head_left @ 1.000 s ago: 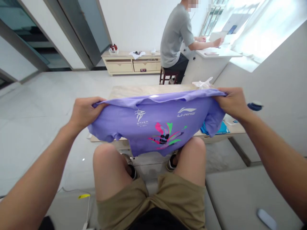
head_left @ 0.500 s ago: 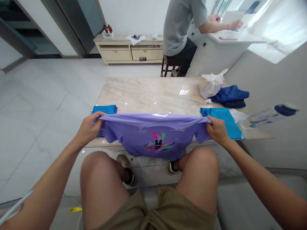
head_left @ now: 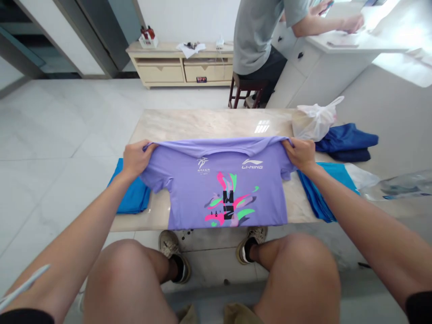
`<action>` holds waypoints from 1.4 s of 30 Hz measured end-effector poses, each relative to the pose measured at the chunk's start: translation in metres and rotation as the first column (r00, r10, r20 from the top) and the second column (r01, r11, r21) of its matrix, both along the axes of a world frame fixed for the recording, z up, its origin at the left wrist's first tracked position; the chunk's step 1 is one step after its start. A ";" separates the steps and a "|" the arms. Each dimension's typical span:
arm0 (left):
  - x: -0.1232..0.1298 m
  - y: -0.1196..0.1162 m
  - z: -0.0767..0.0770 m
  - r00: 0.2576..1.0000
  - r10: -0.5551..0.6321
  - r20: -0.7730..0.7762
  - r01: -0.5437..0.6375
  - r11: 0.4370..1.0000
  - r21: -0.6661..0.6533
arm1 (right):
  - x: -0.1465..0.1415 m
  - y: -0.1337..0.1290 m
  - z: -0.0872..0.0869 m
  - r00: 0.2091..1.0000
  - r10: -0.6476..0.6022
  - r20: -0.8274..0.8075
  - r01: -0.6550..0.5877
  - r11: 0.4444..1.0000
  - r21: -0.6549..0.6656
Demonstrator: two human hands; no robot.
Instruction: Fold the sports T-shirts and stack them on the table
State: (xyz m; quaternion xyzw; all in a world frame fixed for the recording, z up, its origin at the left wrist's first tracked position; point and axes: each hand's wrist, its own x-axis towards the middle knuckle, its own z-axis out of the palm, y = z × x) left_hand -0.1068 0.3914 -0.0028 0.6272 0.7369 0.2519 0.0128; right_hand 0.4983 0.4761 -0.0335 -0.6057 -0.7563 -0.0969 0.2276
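A purple T-shirt (head_left: pixel 192 193) with white logos and a colourful print is stretched wide over the near part of the marble-look table (head_left: pixel 189 119). My left hand (head_left: pixel 137 157) is closed on its left shoulder edge, and my right hand (head_left: pixel 300 153) grips the opposite shoulder edge. The collar lies between them, and the hem reaches the table's front edge. Partly behind my left forearm is a folded blue cloth (head_left: pixel 135 198). Another stack of folded blue cloth (head_left: pixel 324 189) lies beside my right forearm, partly covered by it.
At the table's right end are a white plastic bag (head_left: pixel 313 123), dark blue clothing (head_left: pixel 351 139) and a clear bottle (head_left: pixel 401 185) lying down. A person in a grey shirt (head_left: pixel 256 40) sits on a stool (head_left: pixel 248 90) at a white counter. A low cabinet (head_left: pixel 162 72) stands by the wall.
Both hands have moved forward over the table with the T-shirt. Its front, which hung bunched past the edge, is now spread flatter with the print in fuller view.
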 end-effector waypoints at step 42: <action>0.150 -0.047 -0.093 0.869 -0.471 -0.154 0.403 0.852 -0.335 | -0.125 -0.099 -0.078 0.976 0.201 0.089 -0.144 0.890 -0.433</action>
